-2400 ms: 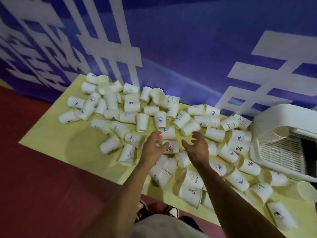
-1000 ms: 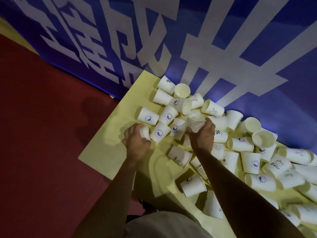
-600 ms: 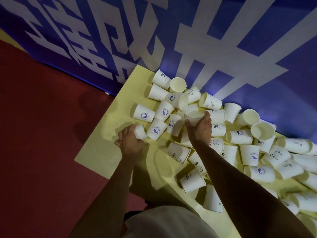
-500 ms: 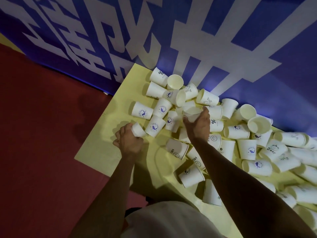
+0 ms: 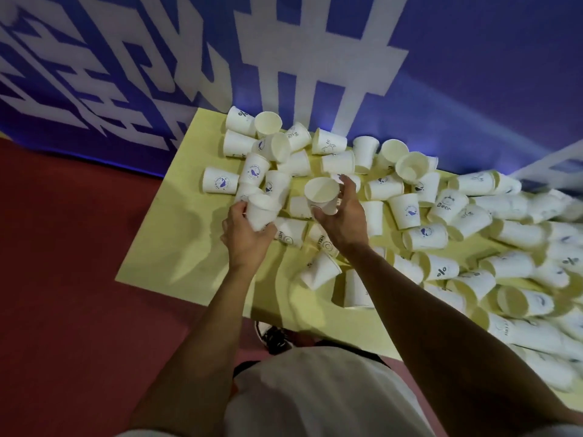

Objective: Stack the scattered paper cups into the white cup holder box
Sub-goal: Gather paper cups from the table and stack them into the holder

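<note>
The left hand (image 5: 246, 239) has its fingers and thumb curled round the side of a white paper cup (image 5: 261, 212), held just above the yellow tabletop (image 5: 176, 241) at about 9 o'clock from the middle of the view. Just beside it, toward 3 o'clock, the right hand (image 5: 344, 222) grips an open-mouthed paper cup (image 5: 321, 193) by its lower wall, its mouth turned up toward the camera. The two held cups are close together but not touching. The scattered paper cups (image 5: 422, 238) lie mostly on their sides, heaped from the table's far corner at 11 o'clock, past the hands, and away to 4 o'clock, where blur smears them. One marked "Bear" (image 5: 448, 201) lies at 3 o'clock of the right hand. A blue banner (image 5: 473, 74) with white strokes runs behind the table at 12 o'clock; red floor (image 5: 63, 279) fills 8 o'clock, and a shoe (image 5: 273, 337) shows at 6 o'clock under the table edge.
</note>
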`<control>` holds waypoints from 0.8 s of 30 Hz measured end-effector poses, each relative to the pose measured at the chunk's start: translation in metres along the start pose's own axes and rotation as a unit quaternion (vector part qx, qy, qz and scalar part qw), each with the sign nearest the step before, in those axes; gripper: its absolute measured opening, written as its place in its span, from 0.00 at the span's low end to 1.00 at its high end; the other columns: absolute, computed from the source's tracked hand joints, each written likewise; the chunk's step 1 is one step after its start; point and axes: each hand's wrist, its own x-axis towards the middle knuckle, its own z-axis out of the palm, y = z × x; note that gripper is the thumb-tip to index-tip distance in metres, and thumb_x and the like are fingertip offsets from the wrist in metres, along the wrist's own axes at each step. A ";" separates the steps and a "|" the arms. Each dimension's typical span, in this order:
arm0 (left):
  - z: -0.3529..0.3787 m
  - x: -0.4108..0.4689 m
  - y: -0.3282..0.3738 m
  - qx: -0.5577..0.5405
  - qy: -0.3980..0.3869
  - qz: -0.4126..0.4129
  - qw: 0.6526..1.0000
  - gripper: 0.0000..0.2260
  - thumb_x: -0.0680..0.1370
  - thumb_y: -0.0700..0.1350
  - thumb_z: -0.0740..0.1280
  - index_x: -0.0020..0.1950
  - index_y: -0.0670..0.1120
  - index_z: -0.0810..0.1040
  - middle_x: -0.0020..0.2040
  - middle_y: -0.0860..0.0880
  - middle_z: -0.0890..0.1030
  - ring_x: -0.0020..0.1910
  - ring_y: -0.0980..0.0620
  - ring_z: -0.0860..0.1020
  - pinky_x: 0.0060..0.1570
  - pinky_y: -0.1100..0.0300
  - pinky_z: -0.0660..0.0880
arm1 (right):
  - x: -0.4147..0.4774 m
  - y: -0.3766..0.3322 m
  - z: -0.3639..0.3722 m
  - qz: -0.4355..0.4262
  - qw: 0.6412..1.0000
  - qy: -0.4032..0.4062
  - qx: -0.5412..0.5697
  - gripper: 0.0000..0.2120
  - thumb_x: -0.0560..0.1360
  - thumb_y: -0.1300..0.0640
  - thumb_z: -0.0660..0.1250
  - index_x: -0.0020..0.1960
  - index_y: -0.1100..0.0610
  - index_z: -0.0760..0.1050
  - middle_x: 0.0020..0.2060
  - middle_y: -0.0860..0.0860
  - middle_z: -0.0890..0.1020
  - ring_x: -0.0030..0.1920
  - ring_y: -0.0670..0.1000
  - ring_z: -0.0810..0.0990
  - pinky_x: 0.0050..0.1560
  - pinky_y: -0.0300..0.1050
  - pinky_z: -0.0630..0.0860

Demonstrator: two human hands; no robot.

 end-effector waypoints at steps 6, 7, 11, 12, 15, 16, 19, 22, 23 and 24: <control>0.049 -0.044 0.039 -0.032 -0.069 0.051 0.996 0.32 0.64 0.57 0.74 0.66 0.52 0.70 0.59 0.51 0.78 0.59 0.46 0.76 0.58 0.44 0.76 | -0.021 0.039 -0.069 0.007 0.999 0.030 0.017 0.40 0.70 0.50 0.76 0.75 0.52 0.60 0.60 0.49 0.77 0.60 0.54 0.77 0.61 0.55 0.77; 0.060 -0.053 0.045 -0.027 -0.075 0.054 0.995 0.33 0.64 0.58 0.74 0.67 0.52 0.69 0.60 0.51 0.78 0.59 0.46 0.76 0.58 0.44 0.76 | -0.024 0.049 -0.083 0.010 0.999 0.036 0.017 0.40 0.70 0.50 0.76 0.75 0.52 0.60 0.60 0.49 0.78 0.61 0.54 0.77 0.62 0.55 0.77; 0.105 -0.108 0.078 -0.038 -0.087 0.069 0.993 0.30 0.69 0.51 0.78 0.67 0.48 0.71 0.61 0.48 0.79 0.57 0.50 0.77 0.57 0.52 0.77 | -0.042 0.094 -0.145 0.000 0.998 0.050 0.022 0.40 0.70 0.48 0.77 0.75 0.50 0.60 0.64 0.49 0.77 0.62 0.51 0.77 0.61 0.53 0.77; 0.117 -0.122 0.084 -0.040 -0.086 0.072 0.993 0.29 0.70 0.49 0.78 0.67 0.46 0.72 0.60 0.49 0.78 0.57 0.51 0.77 0.55 0.54 0.76 | -0.047 0.105 -0.161 0.001 0.998 0.052 0.025 0.40 0.70 0.47 0.76 0.75 0.49 0.60 0.64 0.49 0.78 0.61 0.51 0.77 0.61 0.54 0.78; 0.151 -0.166 0.100 -0.048 -0.086 0.078 0.992 0.28 0.71 0.47 0.78 0.67 0.44 0.72 0.59 0.52 0.77 0.57 0.51 0.77 0.54 0.56 0.75 | -0.060 0.137 -0.207 -0.001 0.998 0.056 0.037 0.39 0.70 0.45 0.76 0.74 0.49 0.60 0.61 0.47 0.78 0.60 0.50 0.77 0.60 0.54 0.78; 0.161 -0.179 0.105 -0.052 -0.089 0.074 0.992 0.28 0.71 0.47 0.78 0.67 0.44 0.72 0.58 0.53 0.77 0.57 0.52 0.77 0.54 0.57 0.74 | -0.064 0.146 -0.223 0.000 0.997 0.060 0.038 0.39 0.70 0.46 0.76 0.74 0.50 0.61 0.60 0.47 0.78 0.60 0.49 0.77 0.60 0.52 0.78; 0.188 -0.212 0.121 -0.048 -0.101 0.070 0.991 0.30 0.71 0.46 0.78 0.69 0.45 0.70 0.60 0.52 0.77 0.57 0.52 0.76 0.55 0.56 0.75 | -0.077 0.169 -0.268 0.016 0.996 0.071 0.041 0.40 0.70 0.46 0.76 0.75 0.51 0.60 0.62 0.48 0.77 0.61 0.50 0.76 0.61 0.51 0.77; 0.214 -0.228 0.143 -0.040 -0.137 0.090 0.986 0.32 0.71 0.45 0.78 0.71 0.45 0.69 0.63 0.50 0.77 0.59 0.51 0.77 0.57 0.52 0.76 | -0.086 0.186 -0.307 0.023 0.994 0.096 0.049 0.42 0.68 0.44 0.76 0.76 0.51 0.60 0.68 0.50 0.74 0.65 0.51 0.75 0.64 0.56 0.76; 0.224 -0.231 0.152 -0.034 -0.147 0.096 0.984 0.33 0.70 0.46 0.77 0.72 0.46 0.68 0.64 0.50 0.77 0.60 0.50 0.77 0.57 0.52 0.76 | -0.089 0.191 -0.320 0.025 0.992 0.112 0.052 0.42 0.68 0.45 0.76 0.76 0.51 0.60 0.69 0.51 0.73 0.65 0.51 0.74 0.64 0.57 0.76; 0.235 -0.234 0.160 -0.034 -0.160 0.102 0.981 0.33 0.70 0.46 0.77 0.72 0.46 0.68 0.64 0.49 0.77 0.60 0.50 0.77 0.56 0.53 0.76 | -0.093 0.196 -0.332 0.032 0.990 0.127 0.053 0.42 0.68 0.45 0.76 0.76 0.52 0.61 0.68 0.50 0.73 0.65 0.52 0.74 0.63 0.57 0.76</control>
